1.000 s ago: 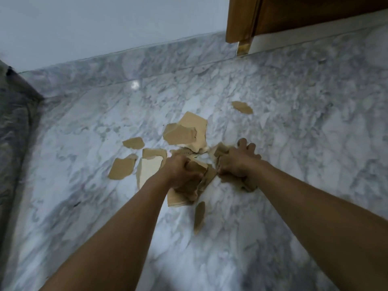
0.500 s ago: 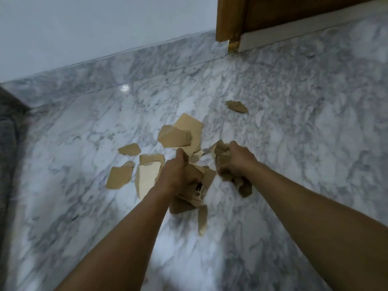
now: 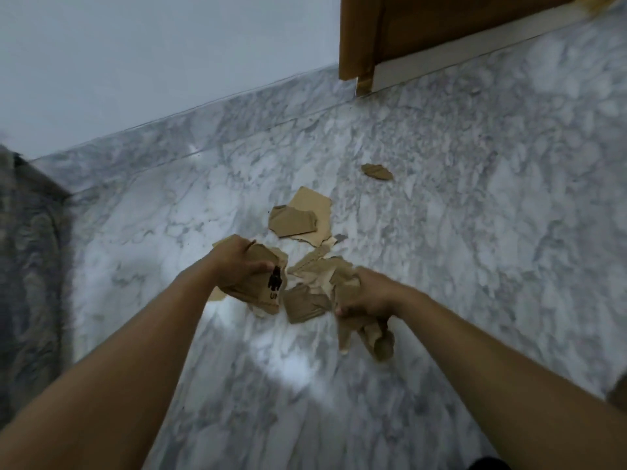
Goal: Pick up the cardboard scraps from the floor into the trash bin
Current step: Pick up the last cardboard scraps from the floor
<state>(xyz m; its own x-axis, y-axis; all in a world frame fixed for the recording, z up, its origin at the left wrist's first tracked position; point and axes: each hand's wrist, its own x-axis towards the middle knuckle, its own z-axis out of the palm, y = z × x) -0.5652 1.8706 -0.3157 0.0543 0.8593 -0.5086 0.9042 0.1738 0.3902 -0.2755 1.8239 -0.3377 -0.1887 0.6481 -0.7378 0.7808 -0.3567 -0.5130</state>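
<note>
Note the left hand [image 3: 237, 262] clenched round a torn brown cardboard piece with black print [image 3: 268, 290] and the right hand [image 3: 366, 293] clutching a crumpled wad of tan cardboard scraps [image 3: 376, 340], low over the grey-veined marble floor [image 3: 475, 232]. Tighten both grips before lifting, as dangling ends will probably drop. Return for the two overlapped flat cardboard pieces [image 3: 302, 220] and the small far scrap [image 3: 376, 172]. Look elsewhere for the trash bin, out of view.

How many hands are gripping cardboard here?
2: the left hand grips a printed scrap left of centre; the right hand grips crumpled scraps beside it.
</note>
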